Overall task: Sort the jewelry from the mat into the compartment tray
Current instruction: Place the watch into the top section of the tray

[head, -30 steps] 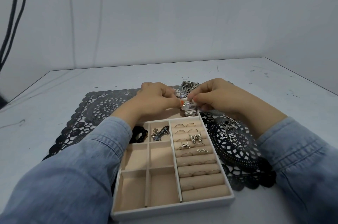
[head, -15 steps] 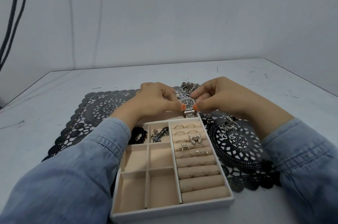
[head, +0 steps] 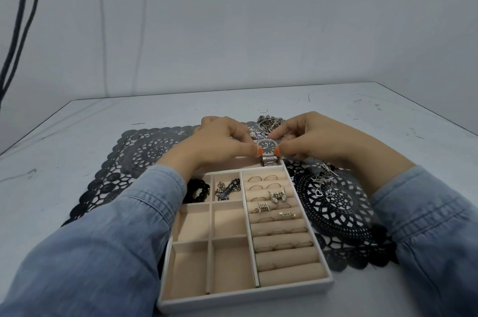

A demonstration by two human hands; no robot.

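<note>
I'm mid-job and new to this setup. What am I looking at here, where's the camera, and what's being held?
No machine: a person's two bare hands, filmed by one head-worn camera looking forward and down. The left hand and right hand pinch a watch between them, above the tray's far end. The tray sits on a black lace mat on a grey table; rings sit in its rolls. Chains and pendants lie on the mat.

head cam | faces forward-down | close over table [head: 77,161]
</note>
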